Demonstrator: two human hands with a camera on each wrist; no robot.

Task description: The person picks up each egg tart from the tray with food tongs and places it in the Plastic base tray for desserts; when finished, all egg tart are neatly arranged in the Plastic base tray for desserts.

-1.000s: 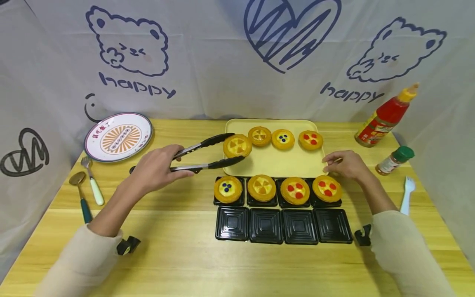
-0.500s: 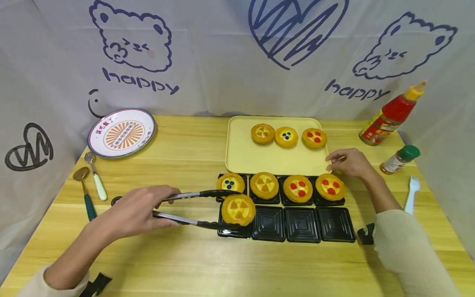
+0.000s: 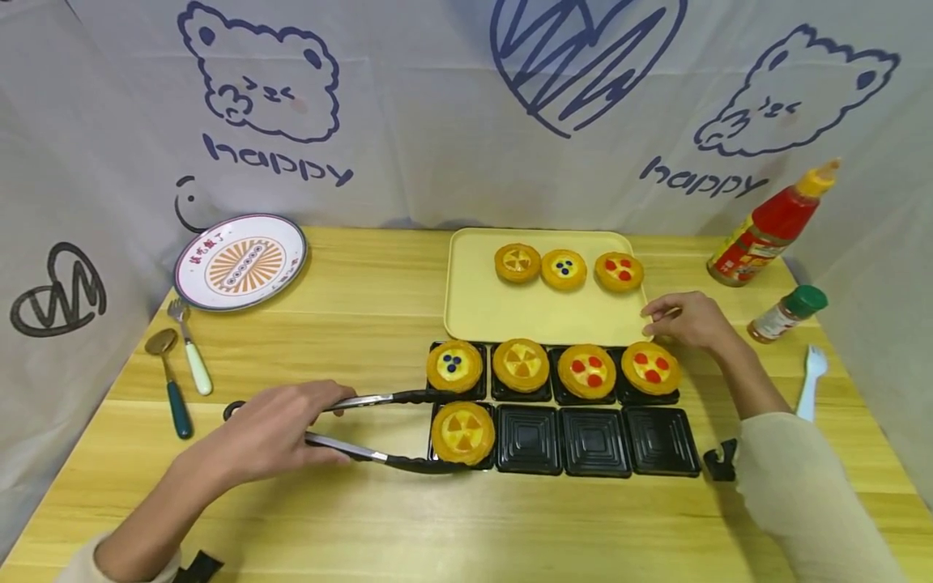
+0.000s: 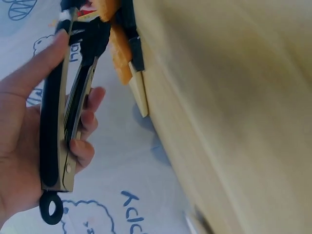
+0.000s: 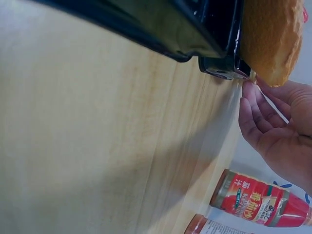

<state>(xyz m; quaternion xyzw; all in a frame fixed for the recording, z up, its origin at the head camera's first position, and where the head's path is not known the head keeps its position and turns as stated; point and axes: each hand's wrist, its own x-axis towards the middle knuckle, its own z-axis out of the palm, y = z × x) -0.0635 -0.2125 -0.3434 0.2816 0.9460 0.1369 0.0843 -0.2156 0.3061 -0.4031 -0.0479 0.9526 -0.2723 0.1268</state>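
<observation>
My left hand [image 3: 266, 433] grips a pair of metal tongs [image 4: 54, 122] with black tips, its fingers curled round the handles. The tips lie on either side of an egg tart [image 3: 462, 434] topped with orange wedges, which sits in the leftmost black box [image 3: 487, 463] of the front row. Whether the tips still touch the tart cannot be told. With thumb and fingertips, my right hand [image 3: 681, 317] pinches the right edge of the yellow tray [image 3: 535, 314]. Near the tray's back stand an orange-wedge tart [image 3: 517, 263], a blueberry tart [image 3: 564, 270] and a red-topped tart [image 3: 619, 272].
Behind the front row, a blueberry tart [image 3: 455, 367] and others fill the rear boxes. Bare boxes [image 3: 594, 441] stand at the front right. A plate [image 3: 242, 261], fork [image 3: 191, 348] and spoon [image 3: 171, 385] lie left; a ketchup bottle [image 3: 768, 227], spice jar [image 3: 787, 314] and blue fork [image 3: 811, 380] right.
The left hand and tongs have carried the orange-wedge tart from above the tray's left side forward and down into the front-left box. The right hand has stayed at the tray's edge.
</observation>
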